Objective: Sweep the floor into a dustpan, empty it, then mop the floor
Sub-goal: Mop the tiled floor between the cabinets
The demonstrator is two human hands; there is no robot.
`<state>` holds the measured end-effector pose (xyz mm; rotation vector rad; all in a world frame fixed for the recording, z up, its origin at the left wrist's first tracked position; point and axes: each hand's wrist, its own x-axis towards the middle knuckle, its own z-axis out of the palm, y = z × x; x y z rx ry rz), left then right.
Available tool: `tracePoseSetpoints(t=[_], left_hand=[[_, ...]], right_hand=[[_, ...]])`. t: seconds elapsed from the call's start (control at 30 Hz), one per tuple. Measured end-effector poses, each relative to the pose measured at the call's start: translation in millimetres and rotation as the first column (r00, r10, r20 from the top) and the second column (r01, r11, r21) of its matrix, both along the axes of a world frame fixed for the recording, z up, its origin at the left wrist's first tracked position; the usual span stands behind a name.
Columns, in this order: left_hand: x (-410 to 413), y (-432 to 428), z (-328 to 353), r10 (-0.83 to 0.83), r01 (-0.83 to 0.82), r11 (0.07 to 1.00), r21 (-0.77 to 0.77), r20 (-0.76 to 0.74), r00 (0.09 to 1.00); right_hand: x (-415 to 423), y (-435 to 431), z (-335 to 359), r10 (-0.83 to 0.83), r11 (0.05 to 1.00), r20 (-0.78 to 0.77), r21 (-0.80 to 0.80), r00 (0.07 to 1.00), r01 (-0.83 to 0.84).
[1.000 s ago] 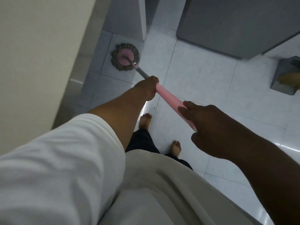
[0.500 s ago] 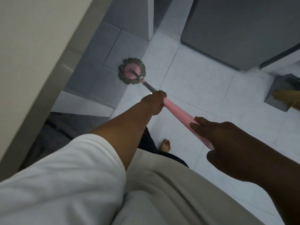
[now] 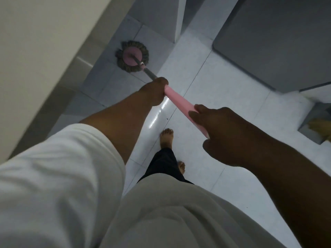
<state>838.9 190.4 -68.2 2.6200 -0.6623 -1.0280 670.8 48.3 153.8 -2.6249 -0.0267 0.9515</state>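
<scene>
A mop with a round pink head (image 3: pixel 132 58) fringed in grey strands rests flat on the shaded floor tiles near the wall at upper left. Its handle (image 3: pixel 179 102), grey near the head and pink further back, runs down to the right. My left hand (image 3: pixel 155 91) is shut around the handle where grey meets pink. My right hand (image 3: pixel 220 129) grips the pink upper end. The white tiled floor (image 3: pixel 229 97) shines wet beside the handle. My bare feet stand below the handle.
A cream wall (image 3: pixel 41 51) runs along the left. A white partition edge (image 3: pixel 177 18) stands behind the mop head. A large grey cabinet or appliance (image 3: pixel 279 36) fills the upper right. A grey dustpan-like container (image 3: pixel 317 122) sits at the right edge.
The mop head has slid from the open tiles toward the wall at left. Both hands stayed on the handle, and one foot has stepped forward.
</scene>
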Motion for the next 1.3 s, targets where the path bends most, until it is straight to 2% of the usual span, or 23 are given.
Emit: tracePoseSetpoints(t=[0.13,0.27,0.33,0.53,0.7,0.97,1.1,1.3], left_hand=[[57.6,5.0,-12.3,0.066,-0.066,0.997,0.037,0.005,0.998],[75.8,5.6,-25.2,0.101,-0.106,0.990,0.093,0.059,0.993],[67.6,-0.2,-28.6,0.040,-0.048,0.993,0.107,0.073,0.997],[-0.7,-33.0,-25.8,0.162,-0.164,0.985,0.049,0.026,0.986],[-93.5,-75.9,-6.5,0.258,-0.258,0.964,0.058,0.006,0.966],[-235.2,-124.1,22.4,0.275,-0.276,0.961,-0.011,-0.047,0.960],[-261.2,-129.5,20.8,0.306,-0.307,0.951,-0.032,-0.037,0.951],[-232.6,-106.5,8.0,0.350,-0.350,0.935,-0.059,-0.016,0.937]], right_hand=[[52.5,-0.2,-25.2,0.041,0.999,0.053,0.031,0.998,-0.042],[68.3,-4.2,-42.9,0.061,0.997,0.074,0.047,0.995,-0.064],[60.4,-10.0,-43.5,0.073,0.996,0.073,0.054,0.995,-0.077],[2.2,-47.3,-28.0,0.124,0.991,0.045,0.045,0.991,-0.126],[-71.5,-98.1,-9.0,0.200,0.980,0.008,0.007,0.980,-0.200],[-180.2,-171.2,20.4,0.294,0.956,-0.029,0.005,0.956,-0.293],[-195.3,-181.9,25.4,0.322,0.947,-0.080,0.008,0.943,-0.322],[-158.7,-168.5,14.8,0.326,0.945,-0.106,0.005,0.939,-0.328]])
